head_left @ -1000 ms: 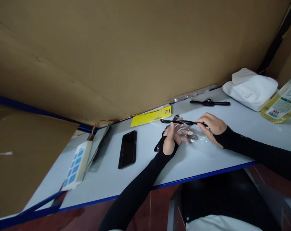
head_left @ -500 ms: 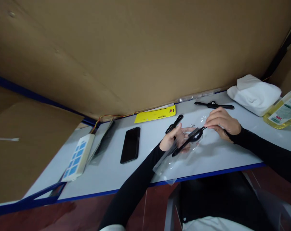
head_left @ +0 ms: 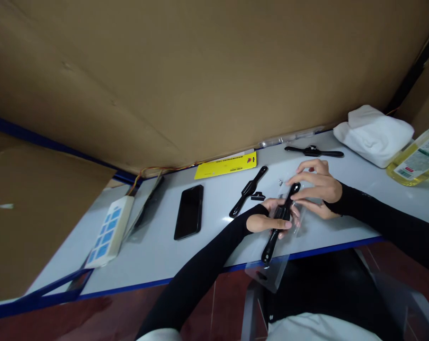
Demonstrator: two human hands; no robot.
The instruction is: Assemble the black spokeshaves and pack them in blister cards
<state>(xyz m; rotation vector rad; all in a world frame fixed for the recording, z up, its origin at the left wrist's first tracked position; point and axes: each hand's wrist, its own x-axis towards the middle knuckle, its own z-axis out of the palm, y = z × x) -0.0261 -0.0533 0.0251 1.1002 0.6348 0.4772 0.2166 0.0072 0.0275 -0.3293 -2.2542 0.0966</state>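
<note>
My left hand [head_left: 271, 220] is closed around a black spokeshave [head_left: 270, 247] and a clear plastic blister pack [head_left: 271, 277], with the thumb across the tool's middle. The spokeshave lies lengthwise along the pack, tilted, its lower end over the table's front edge. My right hand [head_left: 317, 189] has its fingers spread at the tool's upper handle, a fingertip touching its edge. A second spokeshave [head_left: 249, 189] lies on the table left of the hands, with a small black part [head_left: 258, 195] beside it. Small metal screws [head_left: 280, 182] lie just beyond the pack.
A third spokeshave [head_left: 314, 151] lies at the back, near a white cloth [head_left: 372, 137] and a bottle of yellow liquid [head_left: 415, 158]. To the left are a yellow card [head_left: 226, 166], a black phone [head_left: 189, 212] and a power strip [head_left: 110, 232]. A cardboard wall [head_left: 200, 80] stands behind.
The spokeshave has turned over and now lies along the pack, under my left thumb. My right hand has loosened its pinch and spread its fingers. The second spokeshave now shows fully.
</note>
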